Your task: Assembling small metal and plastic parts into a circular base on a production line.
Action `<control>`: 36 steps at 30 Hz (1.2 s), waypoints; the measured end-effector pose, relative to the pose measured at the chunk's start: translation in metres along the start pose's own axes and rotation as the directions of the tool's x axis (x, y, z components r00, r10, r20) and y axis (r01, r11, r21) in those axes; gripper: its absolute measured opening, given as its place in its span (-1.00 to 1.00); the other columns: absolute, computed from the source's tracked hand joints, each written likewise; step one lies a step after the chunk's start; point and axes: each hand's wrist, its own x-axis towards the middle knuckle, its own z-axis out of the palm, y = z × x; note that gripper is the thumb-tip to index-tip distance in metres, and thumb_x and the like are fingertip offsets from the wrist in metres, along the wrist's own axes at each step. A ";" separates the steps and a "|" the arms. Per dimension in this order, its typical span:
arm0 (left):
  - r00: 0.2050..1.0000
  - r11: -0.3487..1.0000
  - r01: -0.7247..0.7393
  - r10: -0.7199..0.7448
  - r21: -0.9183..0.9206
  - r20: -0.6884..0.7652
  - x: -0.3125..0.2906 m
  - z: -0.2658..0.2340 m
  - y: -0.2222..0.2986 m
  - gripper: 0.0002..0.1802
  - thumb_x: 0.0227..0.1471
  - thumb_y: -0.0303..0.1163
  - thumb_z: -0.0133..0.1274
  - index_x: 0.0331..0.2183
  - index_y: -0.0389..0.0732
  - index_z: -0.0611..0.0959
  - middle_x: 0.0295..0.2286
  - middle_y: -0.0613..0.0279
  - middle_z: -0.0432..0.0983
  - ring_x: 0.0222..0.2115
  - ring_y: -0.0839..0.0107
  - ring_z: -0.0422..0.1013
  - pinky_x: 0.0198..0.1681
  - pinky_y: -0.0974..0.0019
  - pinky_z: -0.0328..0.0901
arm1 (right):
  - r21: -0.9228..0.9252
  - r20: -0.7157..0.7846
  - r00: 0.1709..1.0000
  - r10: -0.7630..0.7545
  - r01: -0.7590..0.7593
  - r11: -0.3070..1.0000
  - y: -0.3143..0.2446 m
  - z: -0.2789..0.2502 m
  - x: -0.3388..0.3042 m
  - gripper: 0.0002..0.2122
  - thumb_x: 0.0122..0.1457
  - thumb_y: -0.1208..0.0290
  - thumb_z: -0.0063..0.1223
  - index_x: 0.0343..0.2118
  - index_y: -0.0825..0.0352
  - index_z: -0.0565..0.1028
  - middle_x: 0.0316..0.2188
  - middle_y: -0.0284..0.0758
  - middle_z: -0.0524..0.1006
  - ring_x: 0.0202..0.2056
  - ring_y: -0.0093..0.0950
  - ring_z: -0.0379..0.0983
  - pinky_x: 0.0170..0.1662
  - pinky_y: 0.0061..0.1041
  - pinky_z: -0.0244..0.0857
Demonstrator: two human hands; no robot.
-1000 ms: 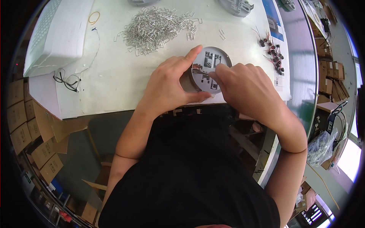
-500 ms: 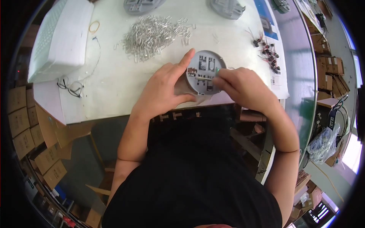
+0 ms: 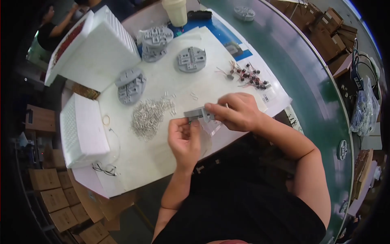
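Between my hands, above the near part of the table, a grey round plastic base (image 3: 196,114) is tilted and blurred, so its inner fittings barely show. My left hand (image 3: 183,142) closes on its near left side, thumb and fingers pinched together. At the right end of the base, my right hand (image 3: 240,113) grips it with thumb and bent fingers. Whether a slim tool is also in that hand is hidden. Left of the hands lies a heap of small U-shaped metal clips (image 3: 148,119), with a few loose ones (image 3: 194,96) beyond the base.
More grey round bases (image 3: 191,59) stand at the back and left (image 3: 132,86). Small black parts with red wires (image 3: 250,76) lie on paper at the right. White foam boxes (image 3: 87,126), eyeglasses (image 3: 105,168) and a cream bucket (image 3: 175,12) are around. A green conveyor (image 3: 298,73) borders the right.
The view has turned and shows more of the table's far side. The base has gone from facing up to tilted. A thin light stick seen earlier in my right hand no longer shows.
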 end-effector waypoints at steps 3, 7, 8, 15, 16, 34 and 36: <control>0.979 0.926 0.202 -0.180 -0.319 0.097 0.008 0.016 -0.002 -0.78 0.29 -0.58 0.19 -0.06 -0.35 0.55 -0.44 0.41 0.49 -0.47 0.65 0.37 -0.35 0.52 0.33 | -0.112 -0.012 1.000 0.022 -0.023 0.993 0.004 -0.021 -0.005 -0.49 0.00 0.44 0.41 0.11 0.15 0.65 -0.41 -0.38 0.57 -0.51 -0.41 0.51 -0.49 -0.42 0.40; 0.995 0.996 -0.085 0.085 -0.006 0.045 -0.008 -0.006 0.005 -0.78 0.27 -0.60 0.19 -0.05 -0.35 0.60 -0.41 0.32 0.55 -0.47 0.60 0.41 -0.38 0.47 0.35 | -0.017 -0.401 0.805 0.437 -0.483 0.875 0.079 -0.036 -0.002 -0.59 0.20 0.57 0.32 0.13 0.21 0.59 -0.31 -0.28 0.63 -0.48 -0.42 0.55 -0.45 -0.43 0.42; 0.971 0.945 -0.232 0.213 0.233 0.105 -0.008 -0.023 -0.003 -0.82 0.25 -0.61 0.20 -0.09 -0.35 0.65 -0.39 0.29 0.58 -0.46 0.57 0.44 -0.35 0.44 0.38 | -0.030 -0.391 0.709 0.587 -0.647 0.762 0.112 -0.064 -0.004 -0.61 0.28 0.47 0.32 0.16 0.27 0.55 -0.34 -0.24 0.64 -0.48 -0.46 0.53 -0.44 -0.43 0.40; 0.943 0.650 -0.331 0.261 0.684 0.208 -0.025 -0.081 -0.009 -0.90 0.14 -0.53 0.31 -0.25 -0.27 0.79 -0.39 0.15 0.61 -0.41 0.30 0.50 -0.30 0.31 0.42 | -0.531 -0.561 0.125 0.818 -0.812 -0.240 0.367 -0.251 -0.258 -0.52 0.30 0.06 0.22 0.10 0.36 0.60 -0.24 0.00 0.69 -0.11 -0.11 0.67 0.02 -0.20 0.49; 0.924 0.567 -0.372 0.304 0.735 0.234 -0.027 -0.084 -0.007 -0.88 0.12 -0.51 0.33 -0.24 -0.24 0.79 -0.42 0.14 0.59 -0.43 0.25 0.49 -0.31 0.28 0.41 | -0.528 -0.547 0.132 0.826 -0.821 -0.218 0.370 -0.232 -0.245 -0.52 0.30 0.06 0.22 0.10 0.36 0.60 -0.24 0.00 0.69 -0.11 -0.11 0.67 0.02 -0.20 0.49; 0.928 0.437 -0.310 0.332 0.845 0.169 -0.025 -0.078 -0.002 -0.92 0.05 -0.48 0.35 -0.34 -0.19 0.77 -0.42 0.16 0.63 -0.39 0.15 0.54 -0.33 0.17 0.44 | -0.464 -0.124 0.177 0.976 -0.880 0.100 0.377 0.006 0.040 0.01 -0.08 -0.36 0.39 0.42 0.12 0.35 0.09 0.01 0.63 0.14 -0.11 0.59 0.17 -0.15 0.48; 0.923 0.420 -0.325 0.338 0.848 0.186 -0.023 -0.074 -0.002 -0.92 0.04 -0.47 0.36 -0.34 -0.18 0.78 -0.43 0.17 0.63 -0.39 0.14 0.54 -0.34 0.15 0.43 | -0.513 -0.039 0.265 0.963 -0.833 0.208 0.382 -0.004 0.037 0.01 -0.10 -0.32 0.43 0.40 0.14 0.37 0.08 -0.01 0.64 0.11 -0.12 0.61 0.14 -0.17 0.49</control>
